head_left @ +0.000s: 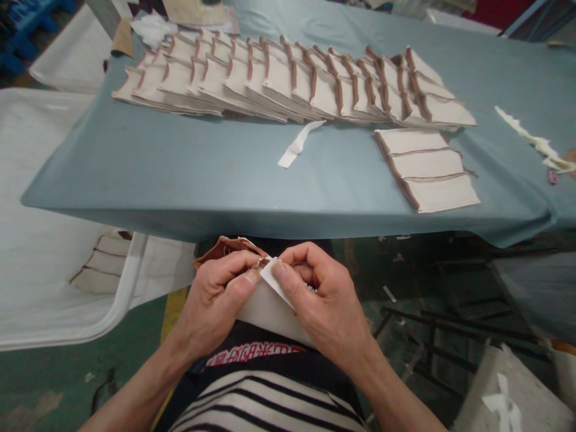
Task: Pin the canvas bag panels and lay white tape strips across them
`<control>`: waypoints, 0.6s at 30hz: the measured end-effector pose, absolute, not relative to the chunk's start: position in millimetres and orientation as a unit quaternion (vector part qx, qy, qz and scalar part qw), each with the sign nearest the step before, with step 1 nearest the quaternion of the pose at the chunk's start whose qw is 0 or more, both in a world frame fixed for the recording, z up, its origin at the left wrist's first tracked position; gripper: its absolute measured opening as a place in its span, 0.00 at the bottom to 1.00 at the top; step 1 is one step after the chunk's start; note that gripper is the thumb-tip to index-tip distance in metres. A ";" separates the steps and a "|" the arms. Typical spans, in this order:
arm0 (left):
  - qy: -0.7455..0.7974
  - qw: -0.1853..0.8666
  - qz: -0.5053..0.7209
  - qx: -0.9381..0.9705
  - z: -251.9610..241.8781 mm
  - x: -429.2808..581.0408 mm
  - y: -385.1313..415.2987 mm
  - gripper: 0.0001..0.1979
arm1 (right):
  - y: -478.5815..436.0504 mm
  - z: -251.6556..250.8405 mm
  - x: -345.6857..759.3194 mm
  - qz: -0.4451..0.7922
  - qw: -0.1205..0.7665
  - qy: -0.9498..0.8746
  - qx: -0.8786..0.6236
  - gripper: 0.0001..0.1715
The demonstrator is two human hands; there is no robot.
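Observation:
Over my lap, just below the table's front edge, both hands pinch a cream fabric piece (261, 309) with brown leather-like trim (220, 249). My left hand (220, 297) is closed on the edge of this piece, thumb on top. Close beside it, my right hand (321, 294) is closed too, its thumb pressing a white strip (274, 279) against the same edge. The fingertips nearly meet, and they hide the exact spot they grip.
A long overlapping row of cream pieces with brown edging (288, 78) lies on the blue-covered table (202, 174). One separate piece (432, 171) rests at the front right, and a loose white strip (300, 144) nearby. A white bin (121, 306) stands left, a similar piece inside.

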State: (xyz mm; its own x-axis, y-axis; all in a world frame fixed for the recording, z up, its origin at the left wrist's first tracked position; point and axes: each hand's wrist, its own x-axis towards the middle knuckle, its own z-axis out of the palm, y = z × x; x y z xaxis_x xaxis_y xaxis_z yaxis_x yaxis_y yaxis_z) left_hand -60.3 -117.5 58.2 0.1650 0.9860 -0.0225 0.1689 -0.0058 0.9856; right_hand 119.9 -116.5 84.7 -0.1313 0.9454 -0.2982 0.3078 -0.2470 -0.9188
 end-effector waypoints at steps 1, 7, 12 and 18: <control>0.500 0.496 0.411 0.579 57.7 -60.4 -117.0 0.12 | -116.2 85.2 119.7 0.520 0.298 -0.540 -0.590 0.15; 0.489 0.493 0.416 0.587 59.1 -63.9 -115.3 0.11 | -113.9 88.9 120.1 0.489 0.283 -0.566 -0.600 0.14; 0.462 0.555 0.419 0.551 55.4 -68.7 -111.6 0.11 | -110.8 92.4 121.8 0.442 0.263 -0.605 -0.608 0.13; 0.470 0.570 0.419 0.528 47.4 -71.8 -106.1 0.12 | -108.9 92.0 116.7 0.299 0.314 -0.675 -0.597 0.11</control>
State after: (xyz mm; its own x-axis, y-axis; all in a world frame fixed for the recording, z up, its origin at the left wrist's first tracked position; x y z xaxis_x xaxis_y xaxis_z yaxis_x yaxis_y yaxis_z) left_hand -71.8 -106.1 47.4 0.2072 0.9739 -0.0927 0.0185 0.0909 0.9957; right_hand 116.7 -108.9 92.0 -0.0911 0.9936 0.0666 0.6182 0.1088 -0.7785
